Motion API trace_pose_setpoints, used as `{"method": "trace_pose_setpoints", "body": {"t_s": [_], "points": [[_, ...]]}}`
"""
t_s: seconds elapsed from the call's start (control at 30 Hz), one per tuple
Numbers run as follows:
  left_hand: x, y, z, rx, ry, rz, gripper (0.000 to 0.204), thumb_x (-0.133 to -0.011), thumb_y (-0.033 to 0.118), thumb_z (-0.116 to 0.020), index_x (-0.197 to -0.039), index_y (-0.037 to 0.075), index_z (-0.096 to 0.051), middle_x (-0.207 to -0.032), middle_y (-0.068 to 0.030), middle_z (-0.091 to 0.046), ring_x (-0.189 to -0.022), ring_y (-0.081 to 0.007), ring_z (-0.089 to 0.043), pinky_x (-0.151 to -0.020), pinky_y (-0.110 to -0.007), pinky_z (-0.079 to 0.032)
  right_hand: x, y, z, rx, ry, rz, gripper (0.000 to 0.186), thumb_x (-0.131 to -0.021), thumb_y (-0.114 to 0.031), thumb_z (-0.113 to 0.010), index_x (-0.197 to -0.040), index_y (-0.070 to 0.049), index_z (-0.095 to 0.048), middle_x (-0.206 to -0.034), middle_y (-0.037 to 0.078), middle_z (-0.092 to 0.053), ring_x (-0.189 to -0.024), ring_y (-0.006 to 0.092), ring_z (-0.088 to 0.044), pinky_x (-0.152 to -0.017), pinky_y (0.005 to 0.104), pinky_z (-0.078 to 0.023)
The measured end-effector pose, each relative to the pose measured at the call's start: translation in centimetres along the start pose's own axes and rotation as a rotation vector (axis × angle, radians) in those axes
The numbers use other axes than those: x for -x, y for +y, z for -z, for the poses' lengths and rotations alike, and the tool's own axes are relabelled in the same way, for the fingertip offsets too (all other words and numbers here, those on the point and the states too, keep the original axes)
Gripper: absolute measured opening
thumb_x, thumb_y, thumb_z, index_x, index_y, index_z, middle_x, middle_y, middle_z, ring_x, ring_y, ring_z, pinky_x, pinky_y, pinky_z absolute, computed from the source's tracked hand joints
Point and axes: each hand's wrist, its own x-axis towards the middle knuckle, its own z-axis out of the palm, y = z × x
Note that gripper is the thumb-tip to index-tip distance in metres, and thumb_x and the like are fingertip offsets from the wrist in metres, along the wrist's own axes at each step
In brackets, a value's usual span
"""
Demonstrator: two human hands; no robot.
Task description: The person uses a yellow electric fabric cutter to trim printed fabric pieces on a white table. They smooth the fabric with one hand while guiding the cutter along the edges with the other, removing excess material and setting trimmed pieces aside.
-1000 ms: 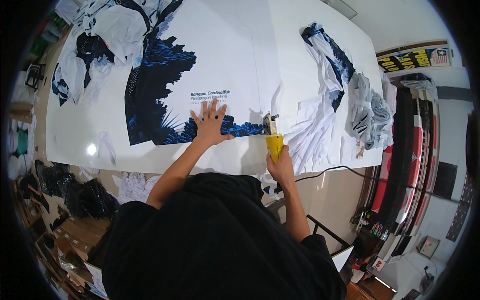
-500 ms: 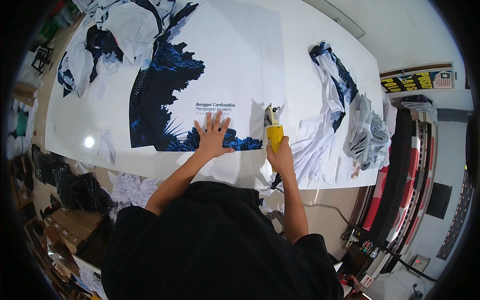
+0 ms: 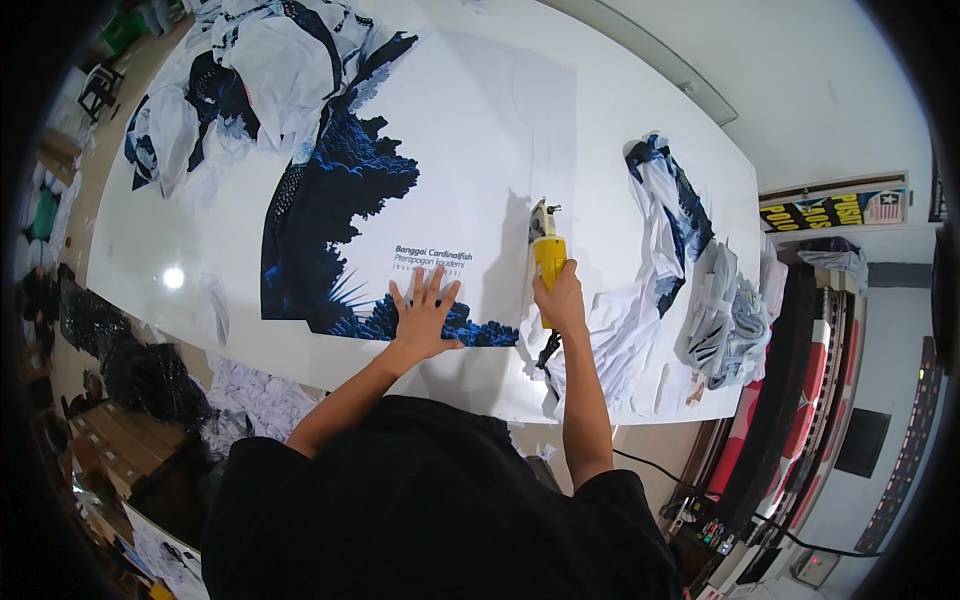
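The person is wearing a plain black short-sleeved shirt that is filling the lower middle of the view, its loose fabric showing soft folds across the chest. Both sleeves are ending above the elbows, leaving the forearms bare. The left hand (image 3: 424, 318) and right hand (image 3: 561, 298) are wearing no gloves, rings or watch.

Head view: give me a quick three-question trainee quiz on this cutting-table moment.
1. True or false: the left hand lies flat on the printed fabric sheet.
2. What colour is the handheld cutter in the right hand?
3. The loose pile of cut pieces lies on which side of the cutter: A the person's left, B the person's right?

Key: 1 true; 2 yellow; 3 B.
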Motion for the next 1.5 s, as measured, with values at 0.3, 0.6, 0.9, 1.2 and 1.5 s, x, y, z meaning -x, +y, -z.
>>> {"method": "trace_pose_setpoints", "body": {"t_s": [0.3, 0.6, 0.9, 1.2, 1.5], "points": [[-0.1, 0.2, 0.7, 0.004, -0.049, 0.021, 0.123, -0.066, 0.066, -0.086, -0.165, 0.020, -0.030, -0.175, -0.0186, -0.006, -0.158, -0.0522, 0.000, -0.108, -0.089, -0.004, -7.9, -1.4, 0.4, 0.009, 0.032, 0.076, 0.050, -0.088, -0.027, -0.069, -0.111, 0.007, -0.041, -0.096, 0.041, -0.067, -0.087, 0.0557, -0.070, -0.076, 0.0556, -0.058], [0.0, 0.3, 0.3, 0.012, 0.001, 0.017, 0.124, -0.064, 0.066, -0.087, -0.165, 0.022, -0.029, -0.175, -0.0179, -0.008, -0.158, -0.0517, -0.001, -0.107, -0.090, -0.005, -16.3, -3.9, 1.2, 0.050, 0.002, 0.051, 0.056, -0.088, -0.033, -0.070, -0.118, 0.006, -0.042, -0.105, 0.037, -0.068, -0.098, 0.0513, -0.070, -0.084, 0.0540, -0.058], [-0.2, 0.6, 0.8, 0.027, -0.035, 0.035, 0.125, -0.065, 0.067, -0.086, -0.166, 0.027, -0.026, -0.175, -0.0170, -0.007, -0.159, -0.0509, 0.000, -0.107, -0.089, -0.003, -24.7, -5.6, 2.2, 0.060, 0.023, 0.111, 0.060, -0.087, -0.032, -0.069, -0.122, 0.009, -0.042, -0.107, 0.039, -0.068, -0.100, 0.0521, -0.070, -0.085, 0.0536, -0.059], [3.3, -2.7, 1.4, -0.069, -0.119, 0.032, 0.128, -0.059, 0.067, -0.089, -0.166, 0.030, -0.028, -0.175, -0.0146, -0.010, -0.159, -0.0492, -0.003, -0.109, -0.088, -0.004, -22.0, -0.8, 6.8, 0.133, -0.176, 0.290, 0.054, -0.090, -0.029, -0.071, -0.117, 0.008, -0.042, -0.100, 0.040, -0.068, -0.094, 0.0540, -0.070, -0.081, 0.0543, -0.058], [3.5, -2.9, 2.5, -0.019, -0.173, 0.050, 0.129, -0.057, 0.061, -0.093, -0.166, 0.033, -0.029, -0.176, -0.0117, -0.009, -0.161, -0.0448, 0.001, -0.111, -0.087, -0.001, -22.9, 1.6, 8.4, 0.173, -0.230, 0.452, 0.051, -0.089, -0.026, -0.072, -0.114, 0.007, -0.042, -0.095, 0.038, -0.067, -0.091, 0.0543, -0.069, -0.077, 0.0544, -0.056]]}}
